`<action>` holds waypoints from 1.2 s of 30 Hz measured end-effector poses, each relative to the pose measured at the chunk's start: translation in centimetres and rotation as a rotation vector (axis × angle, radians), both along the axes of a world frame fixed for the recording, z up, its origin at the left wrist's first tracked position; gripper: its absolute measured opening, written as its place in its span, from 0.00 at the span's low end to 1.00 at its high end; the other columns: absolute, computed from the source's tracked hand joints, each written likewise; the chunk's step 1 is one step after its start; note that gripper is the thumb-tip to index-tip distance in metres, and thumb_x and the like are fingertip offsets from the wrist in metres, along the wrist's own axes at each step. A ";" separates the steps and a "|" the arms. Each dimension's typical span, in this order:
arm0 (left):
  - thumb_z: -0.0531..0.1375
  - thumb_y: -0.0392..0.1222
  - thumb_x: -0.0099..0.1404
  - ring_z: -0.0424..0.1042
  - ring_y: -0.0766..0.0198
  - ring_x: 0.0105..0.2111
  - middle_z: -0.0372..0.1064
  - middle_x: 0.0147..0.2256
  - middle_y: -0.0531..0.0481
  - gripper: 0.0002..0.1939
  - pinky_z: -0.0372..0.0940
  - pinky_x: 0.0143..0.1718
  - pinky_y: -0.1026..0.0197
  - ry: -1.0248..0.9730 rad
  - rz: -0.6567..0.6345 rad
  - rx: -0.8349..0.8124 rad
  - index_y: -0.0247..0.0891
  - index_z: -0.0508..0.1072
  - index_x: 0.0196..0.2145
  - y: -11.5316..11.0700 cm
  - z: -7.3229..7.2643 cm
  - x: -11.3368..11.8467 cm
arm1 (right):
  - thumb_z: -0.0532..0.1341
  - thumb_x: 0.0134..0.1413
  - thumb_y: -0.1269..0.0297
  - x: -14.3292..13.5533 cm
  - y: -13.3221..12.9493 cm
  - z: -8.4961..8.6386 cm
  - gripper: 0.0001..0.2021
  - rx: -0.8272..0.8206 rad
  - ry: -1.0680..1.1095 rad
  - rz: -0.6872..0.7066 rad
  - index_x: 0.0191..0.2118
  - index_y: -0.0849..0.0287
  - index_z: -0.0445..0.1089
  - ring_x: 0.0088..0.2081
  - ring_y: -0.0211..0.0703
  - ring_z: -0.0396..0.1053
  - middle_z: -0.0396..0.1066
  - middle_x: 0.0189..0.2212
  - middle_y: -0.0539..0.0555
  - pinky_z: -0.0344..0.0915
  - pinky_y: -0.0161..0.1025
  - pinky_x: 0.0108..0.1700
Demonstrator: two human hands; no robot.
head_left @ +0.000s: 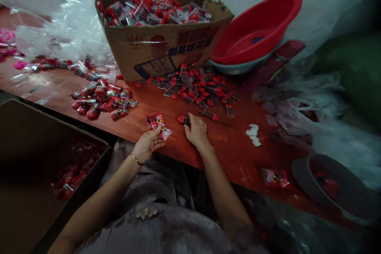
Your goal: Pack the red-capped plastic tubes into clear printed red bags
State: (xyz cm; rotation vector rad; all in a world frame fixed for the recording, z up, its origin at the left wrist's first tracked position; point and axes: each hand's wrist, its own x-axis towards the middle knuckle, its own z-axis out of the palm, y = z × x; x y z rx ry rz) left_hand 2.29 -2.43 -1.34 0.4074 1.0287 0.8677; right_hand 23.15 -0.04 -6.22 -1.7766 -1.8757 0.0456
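Head cam: L hand pinches red pkt, approx. 9 o'clock of R hand; latter's at bottle, its 10 o'clock, can't tell if gripped.

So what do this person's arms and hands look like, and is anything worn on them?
The left hand and right hand are ungloved. No sleeve covers the left forearm or right forearm. A slim gold-coloured bracelet circles the left wrist; none shows on the right.

Left hand pinching a red packet, right hand at a red-capped tube, heaped cardboard box behind
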 end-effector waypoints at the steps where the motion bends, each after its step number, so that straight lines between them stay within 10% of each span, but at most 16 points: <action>1: 0.66 0.47 0.52 0.72 0.66 0.26 0.75 0.28 0.48 0.13 0.66 0.28 0.64 -0.004 -0.004 -0.005 0.35 0.73 0.30 0.1 0.0 0.0 | 0.55 0.52 0.68 -0.1 0.2 -0.1 0.22 -0.031 -0.024 0.007 0.54 0.64 0.61 0.52 0.58 0.60 0.66 0.52 0.66 0.56 0.57 0.52; 7: 0.66 0.47 0.53 0.71 0.67 0.23 0.74 0.26 0.49 0.13 0.66 0.27 0.64 -0.018 -0.007 -0.007 0.34 0.73 0.30 0.9 0.2 0.5 | 0.54 0.55 0.64 -0.3 -0.6 0.1 0.15 -0.017 0.074 -0.029 0.46 0.62 0.68 0.42 0.55 0.67 0.72 0.43 0.65 0.60 0.53 0.46; 16: 0.71 0.53 0.37 0.69 0.70 0.22 0.71 0.22 0.52 0.23 0.66 0.25 0.67 0.027 -0.021 0.071 0.33 0.73 0.26 2.7 0.1 1.3 | 0.53 0.55 0.46 -2.3 -7.1 3.3 0.21 -0.320 1.215 -0.021 0.37 0.60 0.68 0.13 0.31 0.59 0.65 0.15 0.46 0.51 0.27 0.13; 36: 0.71 0.50 0.38 0.66 0.72 0.23 0.71 0.24 0.53 0.21 0.63 0.27 0.68 0.085 -0.110 0.244 0.33 0.74 0.26 4.1 -0.4 2.2 | 0.59 0.50 0.50 -4.1 -4.4 4.1 0.18 -0.518 1.233 0.043 0.40 0.60 0.67 0.15 0.27 0.56 0.67 0.20 0.45 0.57 0.27 0.17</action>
